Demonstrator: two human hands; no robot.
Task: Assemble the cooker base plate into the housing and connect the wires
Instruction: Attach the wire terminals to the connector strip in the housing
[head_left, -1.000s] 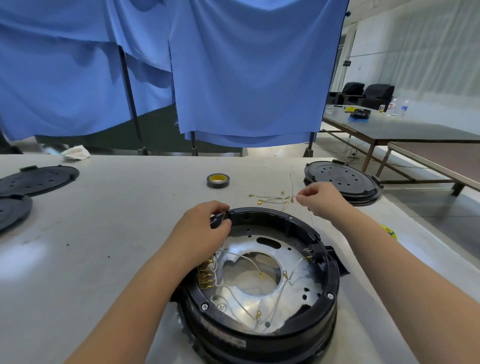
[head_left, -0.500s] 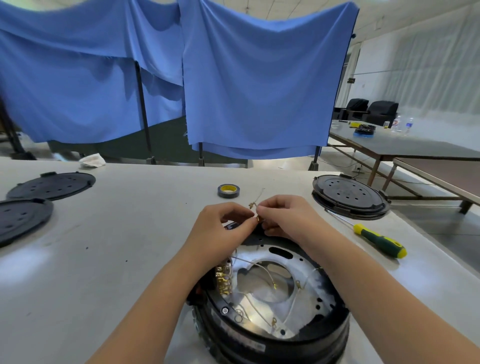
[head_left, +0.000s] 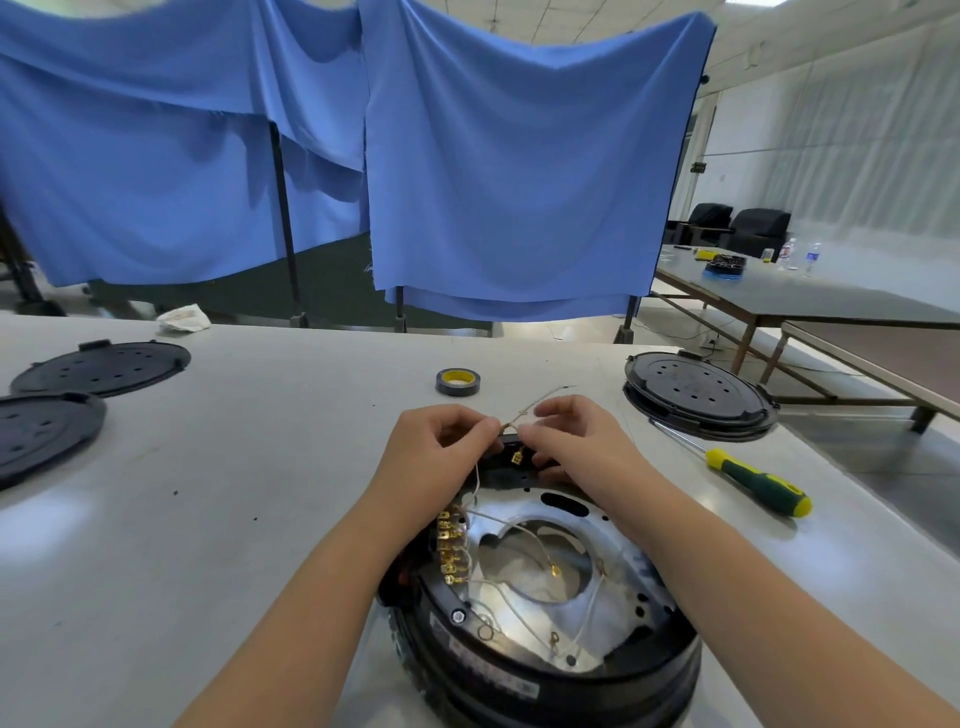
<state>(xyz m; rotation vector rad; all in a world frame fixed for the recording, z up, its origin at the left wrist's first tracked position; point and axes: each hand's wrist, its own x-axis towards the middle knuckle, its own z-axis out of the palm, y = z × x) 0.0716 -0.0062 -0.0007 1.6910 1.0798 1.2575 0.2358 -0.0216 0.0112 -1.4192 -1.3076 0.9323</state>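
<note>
I see both hands over the far rim of the black housing (head_left: 545, 670), which sits on the white table (head_left: 208, 519) near its front edge. Left hand (head_left: 436, 447) pinches a thin wire (head_left: 511, 423) between thumb and forefinger; right hand (head_left: 576, 441) pinches the same wire just beside it, other fingers curled. Silver base plate (head_left: 613, 613) lies inside the housing, white wires running across it. Screwdriver (head_left: 753, 480) lies to the right, tape roll (head_left: 457, 382) beyond the hands.

Label on housing (head_left: 498, 678) blurred; no readable text.
</note>
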